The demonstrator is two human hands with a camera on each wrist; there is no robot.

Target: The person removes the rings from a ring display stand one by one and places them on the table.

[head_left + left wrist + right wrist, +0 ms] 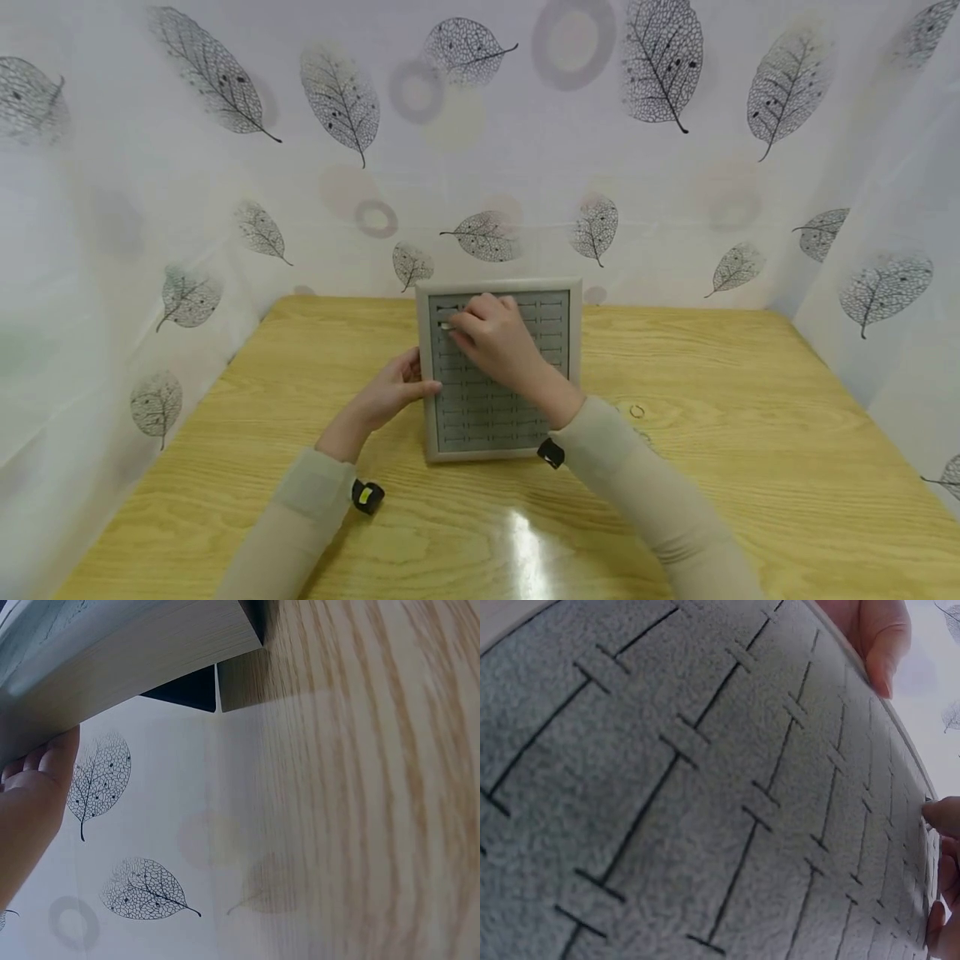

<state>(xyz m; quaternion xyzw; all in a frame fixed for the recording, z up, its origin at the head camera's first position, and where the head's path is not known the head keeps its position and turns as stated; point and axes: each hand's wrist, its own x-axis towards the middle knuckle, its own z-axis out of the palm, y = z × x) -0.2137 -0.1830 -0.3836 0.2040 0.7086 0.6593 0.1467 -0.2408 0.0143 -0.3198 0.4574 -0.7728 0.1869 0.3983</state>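
A framed grey ring display board [465, 400] with rows of short slits stands tilted up on the table. My left hand [390, 389] grips its left edge, thumb on the front of the frame and fingers behind; the left wrist view shows those fingers [56, 761] against the frame's side. At the board's upper left, my right hand [498, 337] pinches a small pale ring [446, 326] at a slit in the second row. Its fingers hide part of the ring. In the right wrist view the right fingertips [941, 817] touch the padded face near the far edge.
On the wooden table [712, 400], right of the board, lie a thin ring [637, 411] and another small ring-like piece [643, 437], partly hidden by the right sleeve. A leaf-patterned curtain [525, 192] hangs behind the table. A dark support shows behind the board.
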